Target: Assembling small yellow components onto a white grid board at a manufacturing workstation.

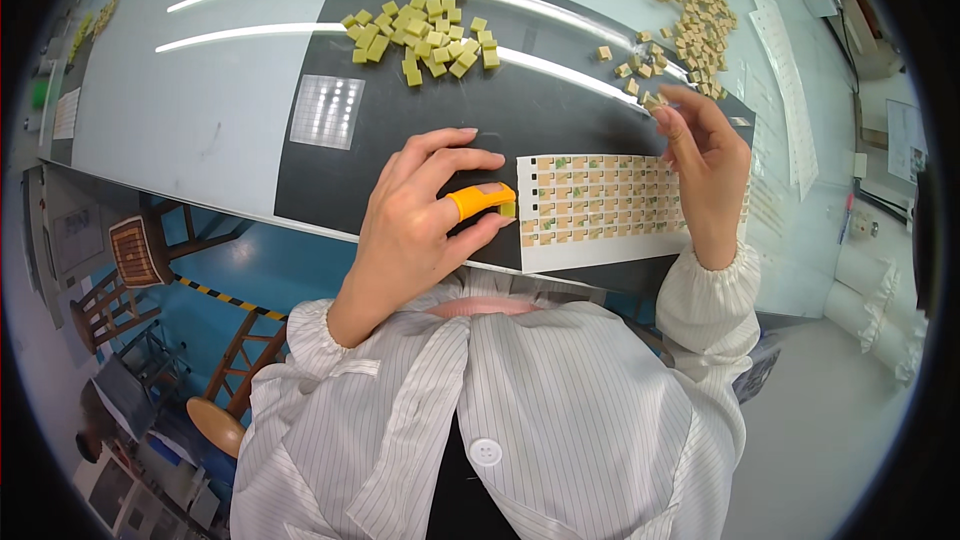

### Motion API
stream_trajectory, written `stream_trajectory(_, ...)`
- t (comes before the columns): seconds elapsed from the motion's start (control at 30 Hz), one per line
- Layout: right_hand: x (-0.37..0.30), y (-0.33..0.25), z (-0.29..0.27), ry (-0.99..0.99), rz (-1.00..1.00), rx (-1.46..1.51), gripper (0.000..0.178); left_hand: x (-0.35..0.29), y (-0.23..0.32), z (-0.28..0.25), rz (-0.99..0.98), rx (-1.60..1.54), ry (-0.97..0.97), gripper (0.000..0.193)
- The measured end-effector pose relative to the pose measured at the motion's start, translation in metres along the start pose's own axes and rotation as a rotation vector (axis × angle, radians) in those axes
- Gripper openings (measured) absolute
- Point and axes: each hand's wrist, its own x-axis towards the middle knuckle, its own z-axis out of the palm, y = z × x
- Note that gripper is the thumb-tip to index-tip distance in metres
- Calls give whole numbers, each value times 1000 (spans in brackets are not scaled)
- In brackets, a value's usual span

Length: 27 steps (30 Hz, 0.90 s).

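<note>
My left hand (405,215) rests on the dark mat, with an orange finger cover (477,200) on one finger. Thumb and covered finger are closed on a small yellow-green block (508,210), beside the left edge of a white sheet (575,258). Rows of small tan pieces (600,195), some with green marks, fill that sheet, and black squares run down its left side. Above the sheet's far right part, my right hand (710,160) pinches a small tan block (653,103) between its fingertips. The right hand and wrist hide part of the sheet.
Farther back lies a loose pile of yellow-green blocks (425,30). Many tan blocks (695,20) are scattered at the far right. A clear gridded sheet (327,112) lies left on the dark mat (400,105). Long white strips (785,90) stand right; wooden stools (215,425) are below the table.
</note>
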Motion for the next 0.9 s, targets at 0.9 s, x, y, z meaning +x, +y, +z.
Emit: stream_trajectory(0.9, 45, -45, 63, -296, -494, -205, 20, -2, 3, -1, -31, 37, 48, 24)
